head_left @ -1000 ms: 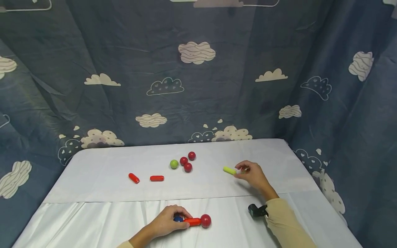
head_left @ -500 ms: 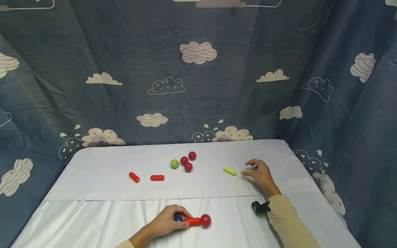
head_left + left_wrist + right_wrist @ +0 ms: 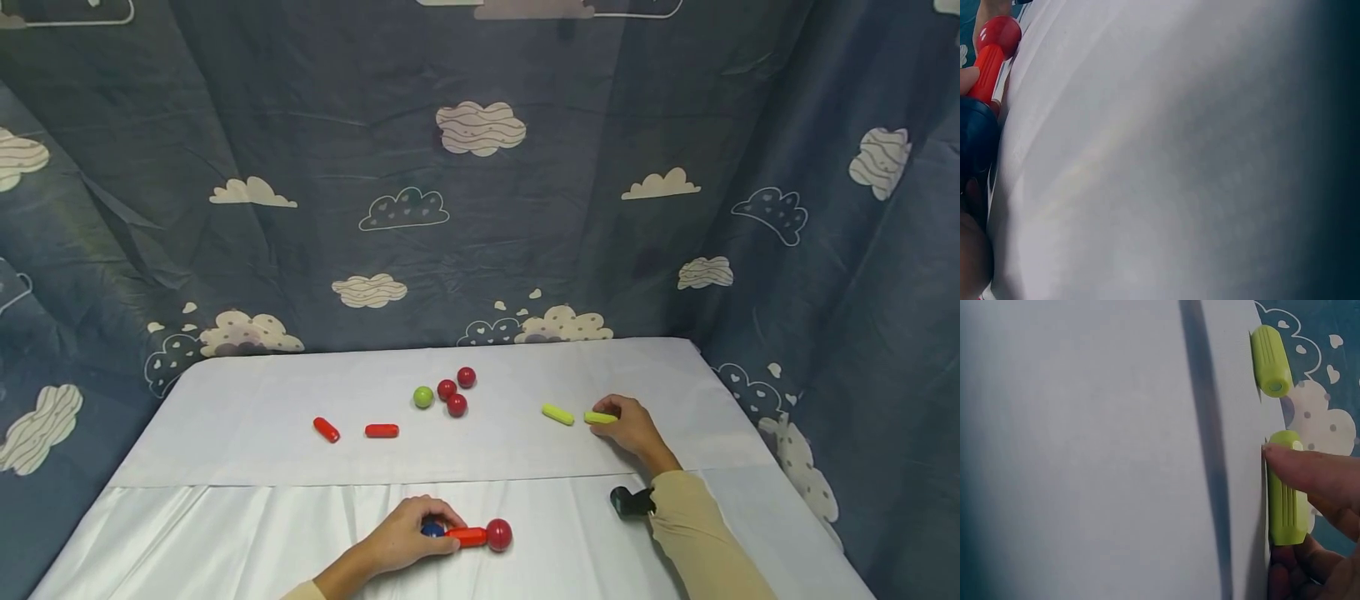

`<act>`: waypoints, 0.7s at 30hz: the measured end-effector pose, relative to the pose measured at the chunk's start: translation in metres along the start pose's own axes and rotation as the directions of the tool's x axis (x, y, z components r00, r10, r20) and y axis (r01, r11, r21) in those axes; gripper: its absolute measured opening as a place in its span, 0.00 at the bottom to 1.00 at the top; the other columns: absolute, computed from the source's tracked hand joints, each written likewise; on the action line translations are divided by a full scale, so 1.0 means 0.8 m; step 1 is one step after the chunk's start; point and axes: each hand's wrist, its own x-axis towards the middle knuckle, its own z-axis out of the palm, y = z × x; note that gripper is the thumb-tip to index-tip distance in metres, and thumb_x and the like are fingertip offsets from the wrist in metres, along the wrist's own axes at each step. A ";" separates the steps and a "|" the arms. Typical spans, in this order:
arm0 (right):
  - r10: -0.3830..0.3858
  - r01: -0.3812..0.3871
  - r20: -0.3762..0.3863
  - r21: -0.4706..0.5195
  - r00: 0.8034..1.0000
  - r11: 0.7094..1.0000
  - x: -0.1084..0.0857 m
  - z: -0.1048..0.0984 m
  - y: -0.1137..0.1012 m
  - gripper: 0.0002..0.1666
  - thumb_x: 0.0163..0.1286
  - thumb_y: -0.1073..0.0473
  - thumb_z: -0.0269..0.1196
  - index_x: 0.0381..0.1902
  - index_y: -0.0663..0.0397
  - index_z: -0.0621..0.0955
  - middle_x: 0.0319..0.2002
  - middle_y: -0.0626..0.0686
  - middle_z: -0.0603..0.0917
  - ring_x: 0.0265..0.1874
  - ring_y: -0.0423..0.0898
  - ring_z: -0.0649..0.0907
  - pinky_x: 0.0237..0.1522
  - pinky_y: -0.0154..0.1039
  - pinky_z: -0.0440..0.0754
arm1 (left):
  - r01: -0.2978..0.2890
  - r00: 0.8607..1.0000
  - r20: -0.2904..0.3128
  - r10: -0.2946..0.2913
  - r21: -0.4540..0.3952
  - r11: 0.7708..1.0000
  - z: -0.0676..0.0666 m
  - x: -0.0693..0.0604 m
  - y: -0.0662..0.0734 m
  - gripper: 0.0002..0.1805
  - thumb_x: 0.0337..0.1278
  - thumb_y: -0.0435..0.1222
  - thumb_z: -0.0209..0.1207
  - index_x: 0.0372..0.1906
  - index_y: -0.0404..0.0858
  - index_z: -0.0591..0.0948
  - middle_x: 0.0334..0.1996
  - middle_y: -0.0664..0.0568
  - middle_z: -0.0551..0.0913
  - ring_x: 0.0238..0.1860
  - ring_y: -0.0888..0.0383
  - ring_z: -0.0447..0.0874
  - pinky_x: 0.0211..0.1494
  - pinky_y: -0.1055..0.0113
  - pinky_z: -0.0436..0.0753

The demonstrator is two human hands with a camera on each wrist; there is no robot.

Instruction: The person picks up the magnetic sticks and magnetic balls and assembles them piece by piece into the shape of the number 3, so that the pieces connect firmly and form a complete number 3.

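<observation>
Near the front of the table my left hand [image 3: 412,533] holds a joined piece: a red ridged rod [image 3: 468,537] with a blue ball [image 3: 432,529] at one end and a larger-looking red ball [image 3: 498,535] at the other. The left wrist view shows the thumb against the red rod [image 3: 986,72]; much of the blue ball [image 3: 975,134] is cut off. Farther right, my right hand [image 3: 630,429] pinches a yellow-green ridged rod [image 3: 1286,500] between thumb and fingers, low over the cloth. A second yellow-green rod [image 3: 558,414] lies just left of it, apart from the fingers.
Two loose red rods, a slanted one [image 3: 326,430] and a level one [image 3: 382,431], lie at the left. A green ball [image 3: 423,397] sits beside several red balls [image 3: 456,406] at the back middle. Behind the white-covered table [image 3: 247,400] hangs a dark cloud-print curtain [image 3: 525,233].
My right hand has moved right, off the end of the left yellow-green rod, and its fingers have closed on the other one. The left hand stays in place with its joined piece.
</observation>
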 end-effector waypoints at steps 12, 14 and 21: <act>0.000 0.000 -0.014 -0.029 1.000 1.000 0.001 -0.005 0.000 0.15 0.58 0.69 0.67 0.43 0.65 0.79 0.37 0.58 0.79 0.39 0.53 0.75 0.45 0.49 0.73 | 0.015 1.000 0.010 -0.015 -0.016 1.000 0.000 0.000 0.004 0.08 0.53 0.40 0.67 0.40 0.48 0.85 0.37 0.60 0.80 0.41 0.60 0.72 0.50 0.57 0.68; 0.015 -0.016 -0.021 -0.026 1.000 1.000 0.001 -0.004 0.000 0.16 0.59 0.68 0.67 0.45 0.66 0.78 0.39 0.59 0.79 0.40 0.54 0.75 0.46 0.49 0.73 | 0.018 1.000 0.015 -0.018 -0.016 1.000 0.000 0.000 0.004 0.08 0.53 0.40 0.67 0.40 0.47 0.85 0.37 0.60 0.80 0.40 0.59 0.72 0.50 0.57 0.68; 0.041 -0.042 -0.032 -0.004 0.999 0.999 -0.003 -0.005 -0.001 0.23 0.64 0.65 0.64 0.56 0.63 0.74 0.44 0.62 0.78 0.43 0.56 0.75 0.46 0.51 0.73 | 0.027 0.999 0.021 -0.027 -0.007 1.000 -0.002 0.001 0.001 0.08 0.54 0.40 0.67 0.40 0.49 0.85 0.37 0.60 0.79 0.40 0.59 0.72 0.50 0.57 0.68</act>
